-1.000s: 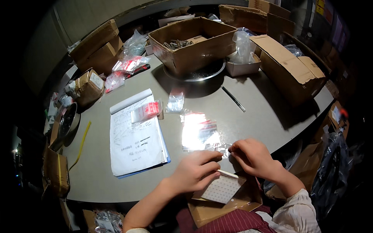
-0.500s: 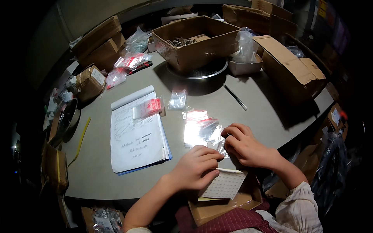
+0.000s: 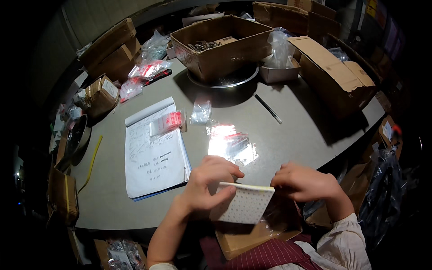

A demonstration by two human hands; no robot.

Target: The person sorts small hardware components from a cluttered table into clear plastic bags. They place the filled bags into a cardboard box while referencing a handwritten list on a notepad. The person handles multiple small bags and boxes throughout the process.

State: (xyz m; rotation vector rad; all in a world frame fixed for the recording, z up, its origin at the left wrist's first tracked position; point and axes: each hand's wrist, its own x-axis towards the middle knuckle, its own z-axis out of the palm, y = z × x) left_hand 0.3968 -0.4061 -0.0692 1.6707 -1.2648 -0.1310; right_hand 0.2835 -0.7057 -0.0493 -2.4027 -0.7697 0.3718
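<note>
My left hand [image 3: 210,179] grips a pad of white sticker sheets [image 3: 243,204], printed with rows of small marks, thumb on its near face and fingers behind. The pad stands tilted above an open cardboard box [image 3: 238,245] at my lap. Just right of the pad, my right hand [image 3: 308,182] hangs over the box's far right side with curled fingers. Its fingertips are partly hidden, so anything pinched in them cannot be made out. Beyond my hands lies a spread of small clear zip bags [image 3: 231,146] with red strips, touched by neither hand.
A notepad [image 3: 155,166] with a red-striped bag bundle [image 3: 168,122] lies to the left. Farther back are a black pen [image 3: 268,109] and a large carton [image 3: 220,56] on a metal basin [image 3: 252,77]. An open-flapped carton [image 3: 330,81] stands right; a yellow strap [image 3: 93,159] lies left.
My right hand has drawn back from the small bags and moved right and nearer, over the box. My left hand has shifted left, bringing the sticker pad with it. The view has shifted slightly.
</note>
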